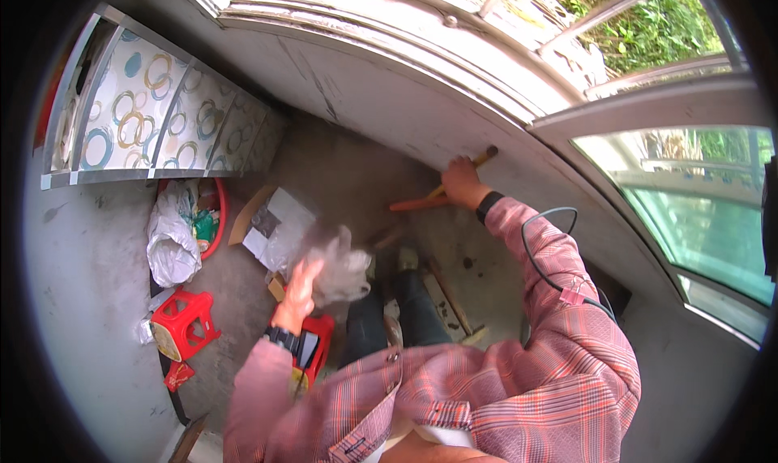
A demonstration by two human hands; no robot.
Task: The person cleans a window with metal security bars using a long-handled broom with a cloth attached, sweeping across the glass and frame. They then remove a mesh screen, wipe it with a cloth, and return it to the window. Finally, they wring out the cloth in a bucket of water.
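My right hand is closed around a yellowish wooden handle beside the wall under the window. An orange-red bar-like part extends left from below that hand; whether it joins the handle is unclear. My left hand is blurred, beside a translucent plastic bag; whether its fingers grip the bag cannot be told. Under and behind the bag lies an opened cardboard box with white sheets and clear plastic. My legs and shoes show below, between the hands.
Red plastic stools stand at left and beneath my left wrist. A red basin holds a whitish plastic bag. A circle-patterned cabinet stands upper left. A long wooden stick lies near my feet. An opened window pane is at right.
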